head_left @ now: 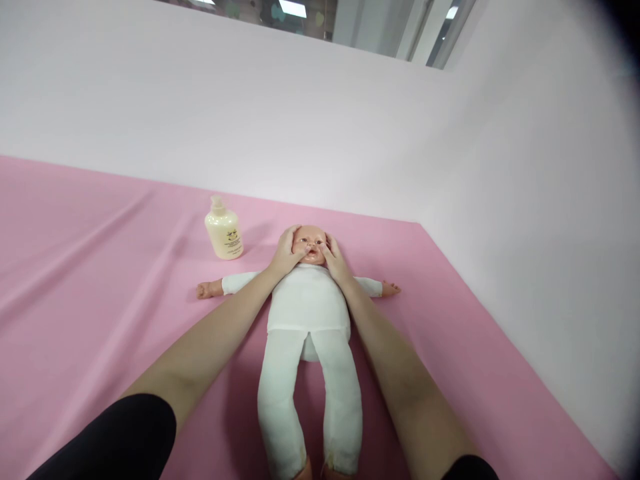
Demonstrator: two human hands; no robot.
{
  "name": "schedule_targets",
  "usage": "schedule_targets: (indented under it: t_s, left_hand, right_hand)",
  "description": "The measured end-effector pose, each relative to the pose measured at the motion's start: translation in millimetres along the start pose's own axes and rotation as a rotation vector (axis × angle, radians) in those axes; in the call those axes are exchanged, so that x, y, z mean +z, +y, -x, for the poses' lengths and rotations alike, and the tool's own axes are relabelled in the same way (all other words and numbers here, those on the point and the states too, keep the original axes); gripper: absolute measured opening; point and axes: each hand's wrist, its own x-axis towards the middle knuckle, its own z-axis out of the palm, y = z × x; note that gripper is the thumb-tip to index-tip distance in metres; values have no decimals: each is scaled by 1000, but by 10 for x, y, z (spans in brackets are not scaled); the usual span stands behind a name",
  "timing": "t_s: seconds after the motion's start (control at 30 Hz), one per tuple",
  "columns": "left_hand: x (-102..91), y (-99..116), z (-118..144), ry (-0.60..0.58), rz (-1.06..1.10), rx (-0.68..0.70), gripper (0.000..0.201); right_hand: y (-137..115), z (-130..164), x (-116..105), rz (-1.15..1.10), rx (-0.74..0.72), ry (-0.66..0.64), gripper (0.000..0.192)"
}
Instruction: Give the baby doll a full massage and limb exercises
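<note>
While a doll [309, 300] in white clothing is laid on its back on a pink covering [100, 267], its head pointed to twelve o'clock and its legs to six, the head is framed between two bare hands. With that head taken as the dial's centre, the left hand [289, 253] is placed at nine o'clock and the right hand [337, 260] at three; both are opened and cupped against its sides, the thumbs pressed to the cheeks beside the mouth. Just beyond the left hand, also toward nine o'clock, a pale yellow pump bottle [223, 237] is stood upright. Its front is marked with a small dark emblem, beneath which lines of print are set too small to be read; the level of its contents cannot be told. Toward twelve o'clock, the covering is bordered by a white wall [250, 120].
</note>
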Motion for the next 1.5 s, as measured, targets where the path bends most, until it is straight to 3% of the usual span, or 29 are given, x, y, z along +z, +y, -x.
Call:
schedule_targets:
  t_s: [0.77,1.03,1.27,1.5]
  left_hand:
    - [27,-23,5,-8,101,-26,51]
    - [38,-41,-7,11,111,-17,48]
    - [110,-184,-39,92,228,-75,39]
    - [97,-255,-40,174,162,-172,39]
  right_hand:
    - [106,-68,-6,122,3,135,50]
    - [127,-87,-12,133,62,120,43]
    - [87,-71,7,160,141,130,60]
    - [-8,11,-1,138,110,-1,79]
